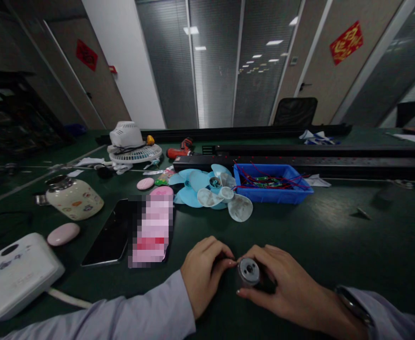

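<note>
A small metal cylinder, which looks like an electric motor (249, 272), stands at the near middle of the green table, its round end with small holes facing up. My right hand (281, 281) grips it between thumb and fingers from the right. Just left of it, my left hand (207, 269) is closed in a pinch, thumb against forefinger, the tips close to the motor's upper edge. Whatever lies between those fingertips is too small to make out. Beyond both hands lie light blue fan blades (189, 186) and a translucent fan blade (241, 208).
Behind the hands sits a blue bin (274, 196) of wired circuit boards. Leftward are a pink phone (154, 226), a black phone (108, 233), a cream bottle (74, 198) and a white box (21, 274). Farther back are a white fan (127, 137), a red drill (179, 152) and long black bars (299, 165).
</note>
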A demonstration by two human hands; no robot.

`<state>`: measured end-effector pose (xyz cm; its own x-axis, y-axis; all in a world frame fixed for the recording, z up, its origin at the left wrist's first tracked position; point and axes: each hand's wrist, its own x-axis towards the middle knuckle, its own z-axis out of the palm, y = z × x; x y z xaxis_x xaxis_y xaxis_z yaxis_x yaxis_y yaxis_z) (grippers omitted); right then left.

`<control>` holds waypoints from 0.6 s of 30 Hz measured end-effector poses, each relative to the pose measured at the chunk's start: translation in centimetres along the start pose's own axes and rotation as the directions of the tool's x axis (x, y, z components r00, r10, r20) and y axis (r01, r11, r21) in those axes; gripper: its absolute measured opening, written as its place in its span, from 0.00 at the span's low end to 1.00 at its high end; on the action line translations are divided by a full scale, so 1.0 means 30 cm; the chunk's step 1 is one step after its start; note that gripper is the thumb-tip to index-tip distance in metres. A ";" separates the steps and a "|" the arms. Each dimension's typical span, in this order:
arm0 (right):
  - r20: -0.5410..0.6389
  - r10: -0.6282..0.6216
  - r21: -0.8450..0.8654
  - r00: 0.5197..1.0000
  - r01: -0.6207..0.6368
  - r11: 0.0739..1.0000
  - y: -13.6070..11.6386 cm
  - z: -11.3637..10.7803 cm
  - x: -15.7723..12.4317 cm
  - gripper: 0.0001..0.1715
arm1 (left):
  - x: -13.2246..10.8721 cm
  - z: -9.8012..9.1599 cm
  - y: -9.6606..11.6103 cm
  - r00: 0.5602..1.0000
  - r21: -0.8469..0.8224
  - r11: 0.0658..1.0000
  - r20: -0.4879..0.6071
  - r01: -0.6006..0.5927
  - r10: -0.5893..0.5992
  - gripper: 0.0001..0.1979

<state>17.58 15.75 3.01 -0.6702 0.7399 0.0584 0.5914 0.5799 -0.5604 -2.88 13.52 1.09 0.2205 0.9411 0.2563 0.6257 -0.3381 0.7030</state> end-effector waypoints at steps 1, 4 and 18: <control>0.001 -0.004 -0.012 1.000 0.004 1.000 0.003 -0.001 0.004 0.17 | 0.001 -0.003 0.004 1.000 -0.033 0.999 -0.019 0.013 -0.014 0.04; -0.008 -0.038 -0.060 0.999 0.038 0.997 0.019 -0.002 0.023 0.17 | 0.013 -0.008 0.022 0.993 -0.147 0.988 -0.094 0.053 -0.067 0.05; -0.065 -0.150 -0.136 0.987 0.140 0.981 0.070 0.017 0.053 0.25 | 0.054 0.005 0.058 0.980 -0.305 0.946 -0.192 -0.109 0.051 0.04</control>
<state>17.53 17.97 1.51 -0.7205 0.6653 0.1957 0.5470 0.7186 -0.4294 -1.31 14.47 2.63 0.1042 0.9039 0.4148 0.3399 -0.4243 0.8393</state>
